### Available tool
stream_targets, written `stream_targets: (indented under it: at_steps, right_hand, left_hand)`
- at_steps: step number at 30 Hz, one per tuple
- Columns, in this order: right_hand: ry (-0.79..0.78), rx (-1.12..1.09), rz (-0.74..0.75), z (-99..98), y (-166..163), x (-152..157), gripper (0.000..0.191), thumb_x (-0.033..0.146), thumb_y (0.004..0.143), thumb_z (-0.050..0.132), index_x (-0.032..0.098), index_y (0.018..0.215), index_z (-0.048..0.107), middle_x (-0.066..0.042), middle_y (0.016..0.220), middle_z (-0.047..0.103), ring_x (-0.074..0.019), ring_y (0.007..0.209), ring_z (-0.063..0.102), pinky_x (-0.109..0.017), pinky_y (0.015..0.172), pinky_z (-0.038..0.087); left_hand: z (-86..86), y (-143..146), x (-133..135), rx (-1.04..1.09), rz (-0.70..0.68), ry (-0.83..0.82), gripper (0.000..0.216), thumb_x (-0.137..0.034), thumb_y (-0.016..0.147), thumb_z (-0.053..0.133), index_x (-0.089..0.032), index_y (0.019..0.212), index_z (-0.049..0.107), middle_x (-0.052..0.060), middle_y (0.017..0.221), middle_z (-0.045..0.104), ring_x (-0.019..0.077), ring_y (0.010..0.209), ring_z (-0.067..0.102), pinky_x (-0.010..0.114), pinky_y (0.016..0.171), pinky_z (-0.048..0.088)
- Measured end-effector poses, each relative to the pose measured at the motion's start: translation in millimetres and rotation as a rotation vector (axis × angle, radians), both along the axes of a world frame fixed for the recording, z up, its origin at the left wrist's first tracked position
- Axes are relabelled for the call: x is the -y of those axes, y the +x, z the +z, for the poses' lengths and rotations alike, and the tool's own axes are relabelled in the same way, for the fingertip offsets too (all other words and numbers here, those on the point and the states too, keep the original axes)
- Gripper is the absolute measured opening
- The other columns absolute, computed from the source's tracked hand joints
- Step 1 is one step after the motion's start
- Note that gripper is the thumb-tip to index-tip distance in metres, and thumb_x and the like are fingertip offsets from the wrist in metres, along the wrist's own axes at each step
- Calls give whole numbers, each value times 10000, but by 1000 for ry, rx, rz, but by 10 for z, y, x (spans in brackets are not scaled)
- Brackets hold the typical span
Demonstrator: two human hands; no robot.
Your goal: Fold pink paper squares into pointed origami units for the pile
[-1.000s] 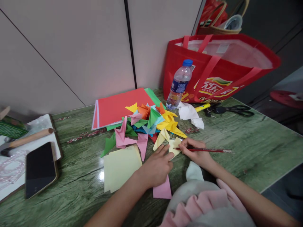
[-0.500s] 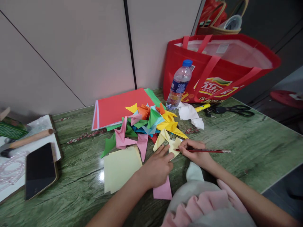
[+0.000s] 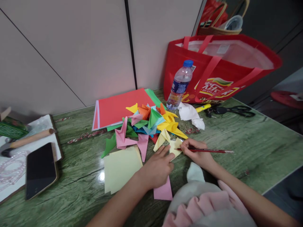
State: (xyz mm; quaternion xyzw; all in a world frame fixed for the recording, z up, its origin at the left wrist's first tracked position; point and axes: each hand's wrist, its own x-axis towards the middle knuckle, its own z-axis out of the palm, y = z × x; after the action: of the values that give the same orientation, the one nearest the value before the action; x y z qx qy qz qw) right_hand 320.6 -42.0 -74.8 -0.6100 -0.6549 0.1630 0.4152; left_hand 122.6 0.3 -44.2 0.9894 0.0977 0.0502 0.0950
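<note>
My right hand [image 3: 195,152] pinches a dark red pencil [image 3: 210,151], its tip resting on a folded pale yellow paper piece [image 3: 174,145]. Flat on the table, my left hand [image 3: 159,168] presses the edge of that same piece with fingers stretched out. Just beyond my left fingers lies another folded pale yellow piece [image 3: 162,139]. A pile of folded paper shapes [image 3: 151,119] in green, pink, blue, orange and yellow spreads behind both hands. Left of my wrist sits a stack of pale yellow paper squares [image 3: 121,170]. Partly under my left hand is a pink paper [image 3: 163,191].
Red paper sheets [image 3: 118,107] lie by the wall. A water bottle [image 3: 180,83] stands before a red shopping bag [image 3: 224,69]. Crumpled tissue [image 3: 189,113], a yellow marker [image 3: 203,108] and black scissors [image 3: 241,110] lie right. A phone [image 3: 41,171] and a wooden-handled tool [image 3: 30,138] are left.
The pencil and my right hand have shifted very slightly to the right. My left hand keeps its place on the pale yellow paper.
</note>
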Motion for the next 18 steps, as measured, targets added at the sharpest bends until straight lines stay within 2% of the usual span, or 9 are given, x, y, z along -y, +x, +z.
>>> stream_targets:
  at_steps: [18]
  right_hand:
    - [10, 21, -40, -3, -1, -4, 177, 257, 780, 520, 194, 615, 501, 30, 496, 507, -105, 437, 469, -210, 429, 375]
  left_hand:
    - [14, -6, -3, 0, 0, -15, 134, -88, 732, 499, -111, 749, 630, 115, 1034, 554, 304, 1255, 306, 432, 1073, 212]
